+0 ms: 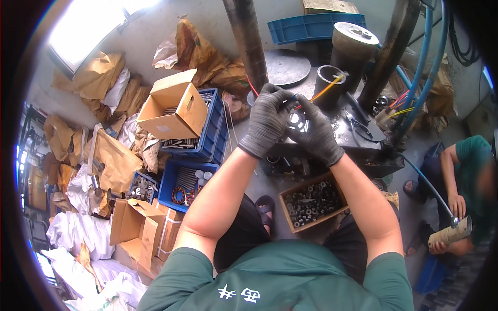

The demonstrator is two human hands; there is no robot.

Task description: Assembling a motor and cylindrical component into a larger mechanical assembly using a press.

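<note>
Both my hands wear dark grey gloves and meet over the near edge of a metal workbench. The fingers of my left hand (264,122) are closed, pinching thin coloured wires (324,93). My right hand (317,132) is closed on the same wires from the other side. Orange and yellow lengths run from my fingertips up to the right, toward an upright metal cylinder (328,85). A shiny round metal part (297,122) shows between my hands; my gloves cover its edges, and I cannot tell whether they grip it.
Below the bench stands a wooden box (282,202) of small dark metal parts. Blue crates (218,129) and cardboard boxes (171,111) are stacked at left. Pliers (358,124) lie on the bench, near blue hoses (420,67). At right a co-worker holds a pale cylinder (450,233).
</note>
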